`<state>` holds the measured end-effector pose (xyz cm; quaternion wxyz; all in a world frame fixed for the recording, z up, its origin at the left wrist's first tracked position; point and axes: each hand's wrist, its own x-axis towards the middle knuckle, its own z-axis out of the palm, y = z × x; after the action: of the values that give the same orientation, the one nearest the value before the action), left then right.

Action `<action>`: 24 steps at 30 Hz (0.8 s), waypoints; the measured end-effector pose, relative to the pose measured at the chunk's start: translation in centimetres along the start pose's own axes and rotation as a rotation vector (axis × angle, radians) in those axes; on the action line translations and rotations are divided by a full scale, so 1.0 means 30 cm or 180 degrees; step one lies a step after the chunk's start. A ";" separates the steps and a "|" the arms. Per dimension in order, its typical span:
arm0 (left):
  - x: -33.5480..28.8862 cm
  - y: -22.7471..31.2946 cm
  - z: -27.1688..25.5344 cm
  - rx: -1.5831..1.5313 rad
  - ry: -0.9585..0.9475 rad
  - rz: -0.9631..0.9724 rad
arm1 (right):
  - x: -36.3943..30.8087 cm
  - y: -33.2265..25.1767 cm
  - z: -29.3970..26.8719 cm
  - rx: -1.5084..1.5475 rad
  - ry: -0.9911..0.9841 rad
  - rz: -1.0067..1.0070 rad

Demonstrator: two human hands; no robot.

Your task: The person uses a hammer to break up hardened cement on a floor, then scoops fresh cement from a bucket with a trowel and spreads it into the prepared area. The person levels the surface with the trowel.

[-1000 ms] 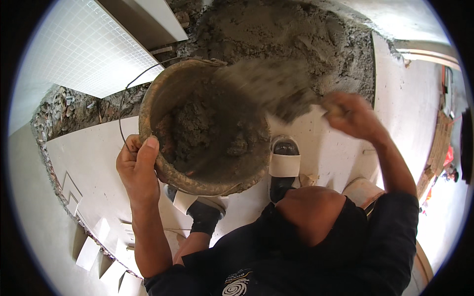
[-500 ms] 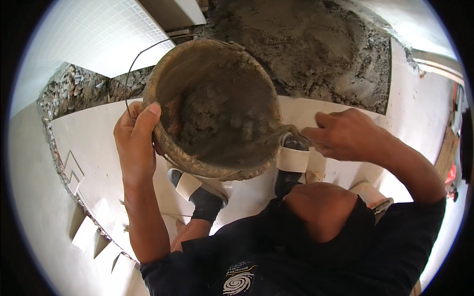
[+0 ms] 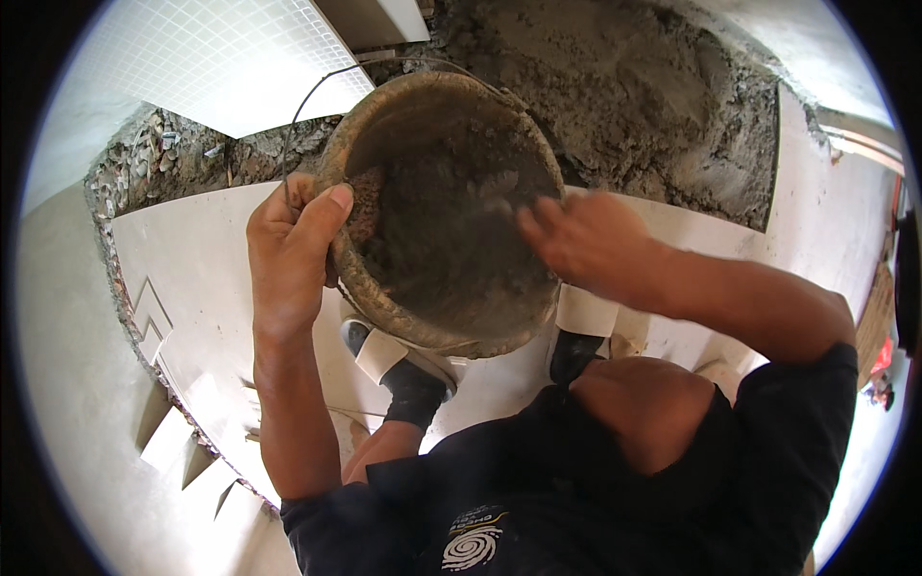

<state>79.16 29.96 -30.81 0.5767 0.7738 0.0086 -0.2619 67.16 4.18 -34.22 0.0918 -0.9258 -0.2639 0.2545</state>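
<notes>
Now tipped closer, bucket [image 3: 442,206] of grey mortar held up between both hands.
Left hand [image 3: 288,245] clamped on rim; right hand [image 3: 581,240], earlier outside, now reaching inside, fingers loosely curled, grip unclear.

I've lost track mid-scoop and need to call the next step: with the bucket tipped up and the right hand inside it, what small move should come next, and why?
Probably draw the right hand toward the rim, raking out the wet mortar that clings to the wall of the bucket. The left hand grips the rim and tilts the mouth toward the mortar bed, so loosened material would likely fall there.
</notes>
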 end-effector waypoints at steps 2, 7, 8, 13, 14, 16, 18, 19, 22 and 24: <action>-0.001 0.009 0.018 -0.0038 0.0069 -0.0020 | -0.033 -0.002 -0.019 -0.0025 -0.0099 0.0050; -0.028 0.043 0.070 0.0490 0.0098 -0.0231 | -0.008 0.033 -0.040 -0.0202 0.0949 0.0947; -0.025 0.046 0.083 0.0507 0.0103 -0.0195 | 0.004 0.031 -0.030 -0.0224 0.0635 0.0761; -0.036 0.056 0.111 0.0579 0.0193 -0.0217 | -0.047 -0.010 -0.017 0.0003 -0.0304 0.0385; -0.039 0.057 0.115 0.0537 0.0247 -0.0226 | -0.071 -0.006 -0.029 -0.0112 -0.0161 0.0381; -0.048 0.062 0.124 0.0566 0.0138 -0.0230 | -0.103 0.023 -0.057 -0.0155 -0.0645 0.0397; -0.056 0.067 0.138 0.0645 0.0079 -0.0242 | -0.093 0.071 -0.079 -0.0560 0.0618 0.0427; -0.057 0.069 0.145 0.0713 0.0067 -0.0230 | -0.070 0.096 -0.084 -0.0818 0.1144 0.0665; -0.068 0.064 0.158 0.0828 -0.0017 -0.0252 | 0.034 0.134 -0.063 -0.0839 0.0559 0.0686; -0.078 0.042 0.155 0.0771 0.0104 -0.0164 | 0.088 0.129 -0.028 -0.0481 0.0123 0.0430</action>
<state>75.69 26.05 -29.62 0.4718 0.8415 0.0062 -0.2631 71.24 2.29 -35.80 0.0094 -0.9505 -0.2174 0.2216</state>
